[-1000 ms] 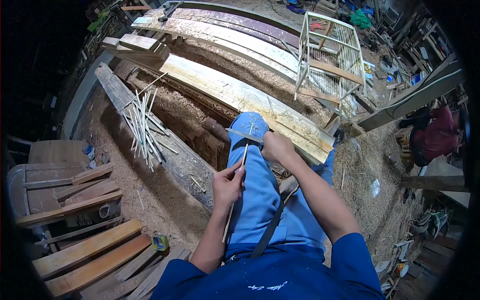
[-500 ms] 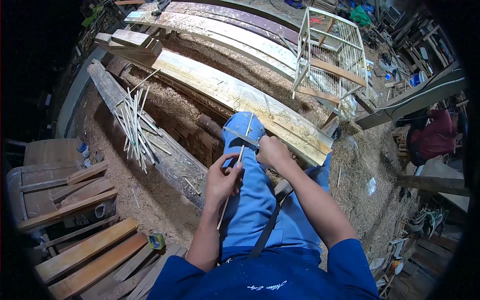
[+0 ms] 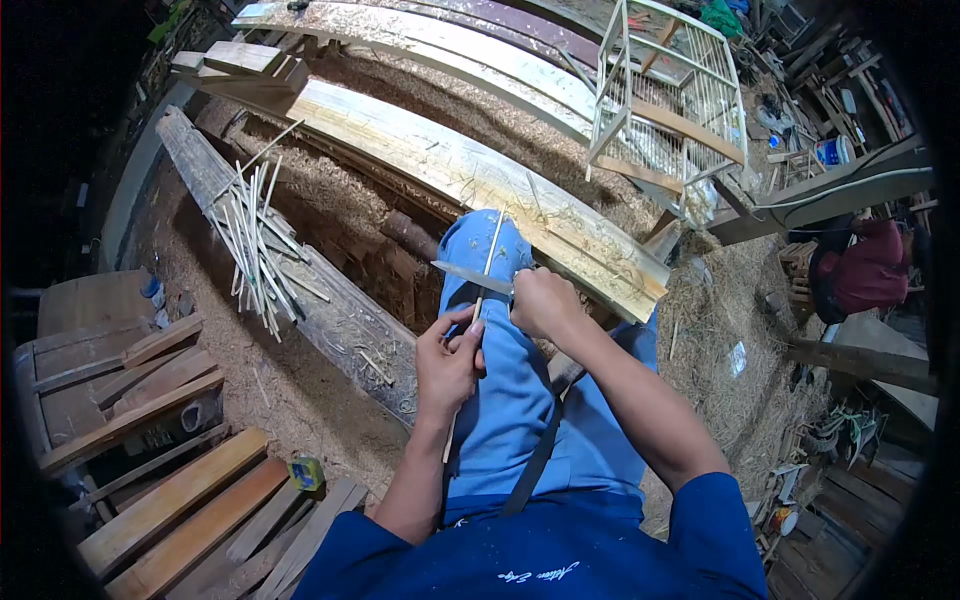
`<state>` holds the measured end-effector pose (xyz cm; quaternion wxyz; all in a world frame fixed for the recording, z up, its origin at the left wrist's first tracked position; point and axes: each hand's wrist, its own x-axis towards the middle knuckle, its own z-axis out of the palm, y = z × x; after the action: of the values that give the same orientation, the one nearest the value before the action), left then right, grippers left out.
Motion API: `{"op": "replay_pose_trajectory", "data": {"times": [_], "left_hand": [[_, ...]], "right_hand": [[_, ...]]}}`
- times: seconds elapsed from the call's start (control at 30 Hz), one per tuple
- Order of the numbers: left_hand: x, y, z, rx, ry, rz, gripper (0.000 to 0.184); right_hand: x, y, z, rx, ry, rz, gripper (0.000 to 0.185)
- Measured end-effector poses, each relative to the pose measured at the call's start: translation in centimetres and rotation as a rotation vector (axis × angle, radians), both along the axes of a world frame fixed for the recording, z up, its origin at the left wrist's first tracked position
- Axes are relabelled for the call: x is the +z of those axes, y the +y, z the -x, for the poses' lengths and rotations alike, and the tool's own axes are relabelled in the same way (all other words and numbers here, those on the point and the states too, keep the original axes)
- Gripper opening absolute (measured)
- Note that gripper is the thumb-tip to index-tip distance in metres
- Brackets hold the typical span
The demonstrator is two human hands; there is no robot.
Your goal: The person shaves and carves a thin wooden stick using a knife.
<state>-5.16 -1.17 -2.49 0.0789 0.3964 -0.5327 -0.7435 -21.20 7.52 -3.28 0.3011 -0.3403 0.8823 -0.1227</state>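
Observation:
A thin pale wooden stick lies lengthwise along my raised thigh, its far end over the knee. My left hand pinches it between thumb and fingers, and the near end runs down past my wrist. In my right hand is a knife, its handle hidden by the fingers. The blade points left and crosses the stick just beyond my left fingertips. Whether the edge bites into the wood I cannot tell.
A bundle of similar sticks rests on a weathered plank to my left. Ahead is a long pale board strewn with shavings. A slatted wooden cage stands beyond it. Cut boards and a tape measure lie at lower left.
The knife blade has tilted from sloping to nearly level and sits a little nearer my left hand on the stick. Both hands keep their holds. The whole view has shifted slightly.

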Motion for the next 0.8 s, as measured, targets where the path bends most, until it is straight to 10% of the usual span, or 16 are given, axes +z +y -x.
{"op": "replay_pose_trajectory", "data": {"times": [0.8], "left_hand": [[1.6, 2.1, -4.5, 0.05, -0.101, 0.134, 0.028]], "right_hand": [[-2.1, -0.5, -0.4, -0.061, 0.152, 0.032, 0.014]]}}
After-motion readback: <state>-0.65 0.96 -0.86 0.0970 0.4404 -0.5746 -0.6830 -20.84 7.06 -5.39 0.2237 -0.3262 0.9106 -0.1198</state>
